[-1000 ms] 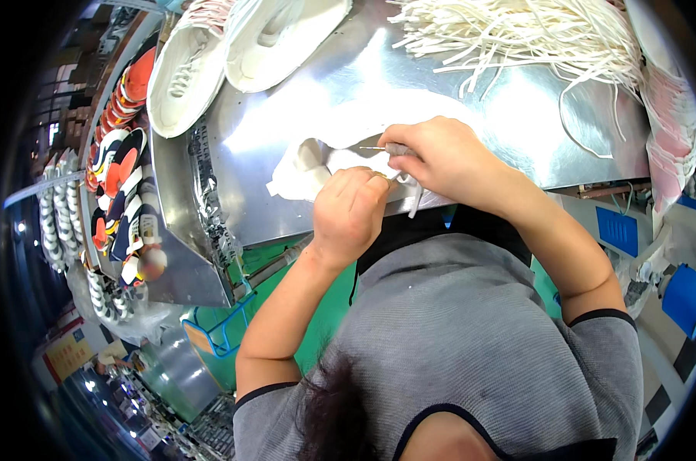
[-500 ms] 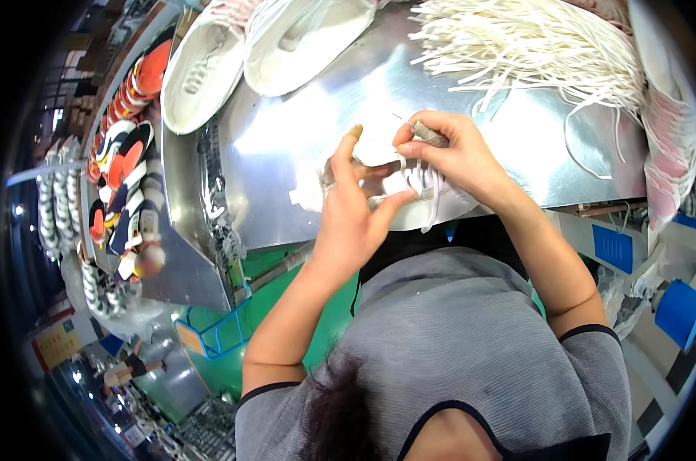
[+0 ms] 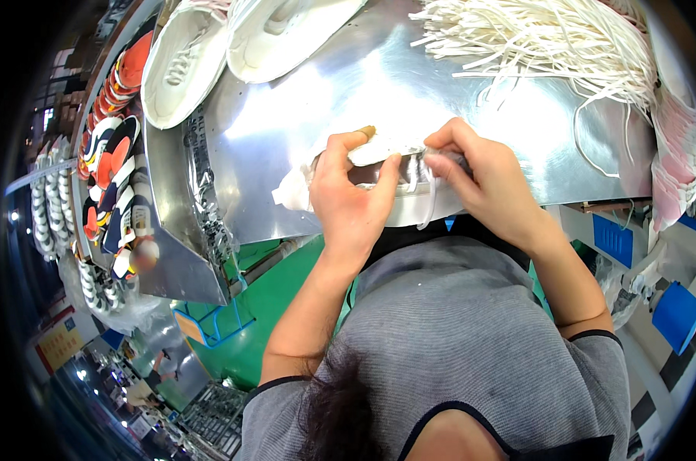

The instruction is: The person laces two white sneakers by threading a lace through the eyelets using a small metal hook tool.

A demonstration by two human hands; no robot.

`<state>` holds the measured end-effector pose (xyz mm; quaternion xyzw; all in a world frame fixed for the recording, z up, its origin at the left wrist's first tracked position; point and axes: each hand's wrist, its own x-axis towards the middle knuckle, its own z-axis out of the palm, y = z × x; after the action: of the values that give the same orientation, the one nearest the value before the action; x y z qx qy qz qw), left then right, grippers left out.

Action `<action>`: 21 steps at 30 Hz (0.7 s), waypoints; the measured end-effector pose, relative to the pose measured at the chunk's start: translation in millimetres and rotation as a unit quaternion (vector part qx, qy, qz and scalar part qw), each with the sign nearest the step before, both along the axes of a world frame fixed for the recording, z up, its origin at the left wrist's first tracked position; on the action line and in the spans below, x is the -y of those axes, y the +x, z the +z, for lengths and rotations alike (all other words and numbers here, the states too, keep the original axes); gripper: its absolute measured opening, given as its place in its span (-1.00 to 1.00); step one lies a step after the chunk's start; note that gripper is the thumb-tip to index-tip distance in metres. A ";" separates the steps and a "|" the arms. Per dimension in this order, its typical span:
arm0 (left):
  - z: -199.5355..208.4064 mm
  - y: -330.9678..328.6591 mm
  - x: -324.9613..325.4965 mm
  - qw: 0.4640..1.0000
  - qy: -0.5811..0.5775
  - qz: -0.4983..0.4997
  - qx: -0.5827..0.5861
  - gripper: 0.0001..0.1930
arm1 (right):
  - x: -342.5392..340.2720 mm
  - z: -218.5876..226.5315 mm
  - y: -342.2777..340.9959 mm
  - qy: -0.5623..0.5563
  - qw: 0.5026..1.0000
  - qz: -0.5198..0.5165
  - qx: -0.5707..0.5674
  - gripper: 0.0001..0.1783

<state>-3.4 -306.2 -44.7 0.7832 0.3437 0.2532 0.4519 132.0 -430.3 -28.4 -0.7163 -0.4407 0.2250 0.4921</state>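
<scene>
A white shoe upper (image 3: 409, 210) lies at the near edge of the metal table, its opening showing a dark inside. My left hand (image 3: 346, 201) grips its left part, the thumb over the opening and a yellowish cover on one fingertip. White shoelace (image 3: 429, 201) crosses the eyelets, and a loose end hangs down over the near side. At the right end of the upper, my right hand (image 3: 498, 184) is closed round a needle-like tool (image 3: 461, 160) with a grey wrapped handle. Its fingertips pinch close to the lace; the tool's tip is hidden.
A heap of white shoelaces (image 3: 540, 42) lies at the far right, beside stacked pink and white uppers (image 3: 678, 157). Two white shoe uppers (image 3: 180, 69) sit at the far left. Beyond the metal edge, colourful shoe parts (image 3: 117, 173) are piled. Below stands a blue-framed stool (image 3: 213, 326).
My right hand has lowered and shifted right, so the tool's thin tip no longer shows. My left thumb has moved up onto the upper's opening. The whole view has shifted slightly.
</scene>
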 end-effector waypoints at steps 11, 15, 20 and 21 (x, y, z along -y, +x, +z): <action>-3.0 -5.3 7.2 0.991 0.120 -0.058 0.024 -0.61 | -21.5 -6.7 -21.8 -0.053 0.971 -0.014 0.232 -0.71; -0.9 -14.4 6.5 0.977 0.196 -0.074 -0.041 -0.55 | -38.4 -8.7 -27.3 -0.066 0.957 -0.004 0.283 -0.67; -6.9 -15.2 9.3 0.988 0.132 -0.084 0.014 -0.54 | -27.4 -5.8 -15.0 -0.080 0.967 0.037 0.237 -0.69; -1.8 -13.0 9.1 0.987 0.134 -0.084 0.016 -0.54 | -17.8 -2.6 -7.3 -0.082 0.971 0.034 0.221 -0.73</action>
<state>-16.4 -315.3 -46.4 0.8585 0.2327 0.2710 0.3680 124.7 -412.6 -31.0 -0.7705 -0.5428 0.1133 0.3145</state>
